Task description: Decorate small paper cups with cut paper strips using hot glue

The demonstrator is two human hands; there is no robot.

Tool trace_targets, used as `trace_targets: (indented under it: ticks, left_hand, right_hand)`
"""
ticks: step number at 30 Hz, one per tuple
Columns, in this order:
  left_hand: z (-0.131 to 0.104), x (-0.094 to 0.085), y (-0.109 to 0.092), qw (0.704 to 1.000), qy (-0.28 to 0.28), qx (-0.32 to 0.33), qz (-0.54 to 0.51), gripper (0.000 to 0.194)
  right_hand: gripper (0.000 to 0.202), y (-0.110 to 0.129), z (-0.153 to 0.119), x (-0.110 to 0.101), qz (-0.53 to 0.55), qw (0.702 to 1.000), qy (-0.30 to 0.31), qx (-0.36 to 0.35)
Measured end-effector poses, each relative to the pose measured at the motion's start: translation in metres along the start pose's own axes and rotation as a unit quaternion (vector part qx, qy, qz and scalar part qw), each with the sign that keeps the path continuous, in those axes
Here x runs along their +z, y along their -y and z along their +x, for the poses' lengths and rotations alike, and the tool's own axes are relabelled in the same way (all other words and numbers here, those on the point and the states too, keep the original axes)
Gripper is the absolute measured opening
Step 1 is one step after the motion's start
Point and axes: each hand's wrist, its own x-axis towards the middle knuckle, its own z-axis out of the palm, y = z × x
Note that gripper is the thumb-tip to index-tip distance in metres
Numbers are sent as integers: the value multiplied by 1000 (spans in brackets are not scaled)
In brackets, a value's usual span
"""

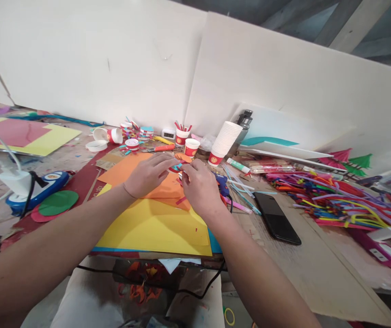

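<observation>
Over the orange paper sheet (166, 186), both hands meet at a small red and blue paper piece (177, 168), mostly hidden by fingers. My left hand (152, 174) reaches in from the left, its fingers together and the tips pressed on the piece. From the right, my right hand (200, 184) pinches the same piece between thumb and fingers. Just behind the fingertips lie orange paper discs (183, 157). Under the orange sheet is a yellow sheet (147, 228). A blue glue gun (221, 184) lies beside my right hand, partly covered by it.
Behind the hands stand a paper cup (191, 147), a cup of red strips (182, 136) and a stack of cups (225, 142). At right lie a black phone (277, 218) and colourful pipe cleaners (345, 196). A blue power strip (38, 193) with cables sits at left.
</observation>
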Motion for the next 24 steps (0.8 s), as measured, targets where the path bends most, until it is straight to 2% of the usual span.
trace_targets:
  ticks: [4,7,9,11,14,17,20,22,24]
  left_hand:
    - [1,0,-3,998,-8,-28,-46,37]
    - [3,1,-8,980,-25,-158,-118,28]
    - [5,2,-10,935,-26,-281,-214,21]
    - [7,3,-11,863,-21,-376,-336,22]
    - [9,4,-12,755,-21,-449,-477,34]
    - [12,4,-13,671,-18,-498,-548,43]
    - [14,2,-16,620,0,-520,-587,42]
    - [14,1,-17,603,6,-527,-598,40]
    - [14,1,-17,598,9,-532,-600,39]
  right_hand:
    - [22,-2,0,-1,32,999,-20,-7]
    - [34,-5,1,-3,101,993,-54,9]
    - [46,-7,2,-4,144,986,-73,38]
    - [53,-9,3,-2,185,976,-77,81]
    - [59,-14,6,3,256,954,-57,146]
    - [56,-20,10,9,356,917,-18,182]
    - [52,-25,13,13,466,860,33,206]
    - [52,-29,14,15,535,815,63,214]
    - [52,-34,16,17,587,775,67,226]
